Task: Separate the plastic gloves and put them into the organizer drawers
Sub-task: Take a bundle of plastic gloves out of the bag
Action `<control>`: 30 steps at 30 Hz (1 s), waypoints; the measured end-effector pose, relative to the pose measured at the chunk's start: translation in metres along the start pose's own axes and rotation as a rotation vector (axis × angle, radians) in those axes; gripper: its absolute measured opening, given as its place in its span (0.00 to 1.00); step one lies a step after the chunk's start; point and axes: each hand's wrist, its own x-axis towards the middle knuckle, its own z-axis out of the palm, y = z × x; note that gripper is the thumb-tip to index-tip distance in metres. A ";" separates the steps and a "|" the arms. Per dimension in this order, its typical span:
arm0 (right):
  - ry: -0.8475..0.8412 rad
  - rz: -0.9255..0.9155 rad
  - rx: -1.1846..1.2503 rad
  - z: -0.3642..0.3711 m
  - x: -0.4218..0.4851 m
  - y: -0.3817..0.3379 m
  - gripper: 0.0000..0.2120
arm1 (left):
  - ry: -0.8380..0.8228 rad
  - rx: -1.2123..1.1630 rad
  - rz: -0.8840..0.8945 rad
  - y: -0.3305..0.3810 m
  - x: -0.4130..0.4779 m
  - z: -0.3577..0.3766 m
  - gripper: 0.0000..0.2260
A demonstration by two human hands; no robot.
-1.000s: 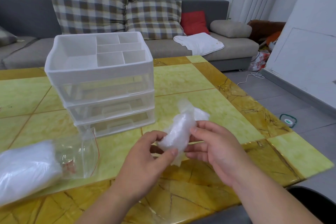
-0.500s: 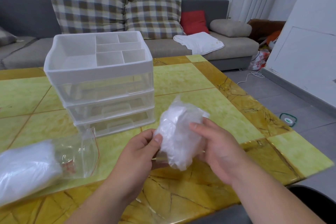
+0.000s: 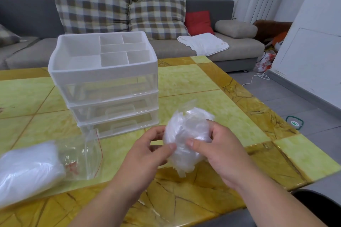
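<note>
Both hands hold a crumpled wad of plastic gloves above the bench, in front of the organizer.

The left hand point(image 3: 147, 151) pinches the lower left edge of the plastic gloves point(image 3: 186, 134) between thumb and forefinger, and the right hand point(image 3: 217, 151) wraps the wad from the right, its thumb pressed on the front. Compared with half a second ago, the right thumb has come round onto the front of the wad and the two thumbs now sit close together. The wad hangs just in front of the organizer point(image 3: 105, 83), whose three drawers are all shut. Left of the organizer's front, a zip bag point(image 3: 46, 164) with more gloves lies on the bench point(image 3: 193, 83), unmoved.
</note>
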 end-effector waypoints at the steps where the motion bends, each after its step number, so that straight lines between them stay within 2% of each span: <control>1: -0.018 0.023 0.019 0.000 0.000 0.001 0.13 | 0.003 0.012 -0.001 -0.002 0.000 0.000 0.13; 5: -0.122 0.099 0.124 0.000 -0.001 0.002 0.14 | 0.078 -0.034 -0.011 -0.002 -0.001 0.002 0.11; 8: -0.208 0.193 0.329 -0.001 0.000 0.000 0.21 | 0.106 -0.087 -0.002 0.001 -0.002 0.003 0.11; 11: -0.157 0.267 0.500 -0.004 0.004 0.001 0.29 | 0.101 -0.114 0.004 0.003 -0.003 0.000 0.11; 13: -0.129 0.267 0.540 -0.006 0.006 0.001 0.28 | 0.067 -0.092 0.026 0.002 -0.003 -0.003 0.13; 15: -0.150 0.250 0.541 -0.008 0.005 0.000 0.23 | 0.019 -0.096 0.052 0.000 -0.003 -0.003 0.12; 18: -0.213 0.212 0.417 -0.010 0.002 -0.001 0.16 | -0.016 -0.037 0.085 -0.002 -0.002 0.000 0.12; 21: -0.245 0.180 0.342 -0.008 0.001 0.002 0.17 | -0.043 0.183 0.148 -0.003 -0.002 0.002 0.14; 23: -0.236 0.157 0.339 -0.008 0.003 0.004 0.18 | -0.065 0.236 0.145 -0.005 -0.002 0.002 0.18; 26: -0.197 0.116 0.374 -0.008 0.004 0.004 0.16 | -0.070 0.248 0.179 -0.004 -0.002 -0.001 0.13; 28: -0.158 0.083 0.376 -0.010 0.005 0.005 0.15 | -0.082 0.195 0.149 -0.001 -0.001 -0.002 0.19; 30: -0.133 0.055 0.325 -0.009 0.005 0.005 0.17 | -0.082 -0.034 0.045 -0.001 -0.001 -0.002 0.23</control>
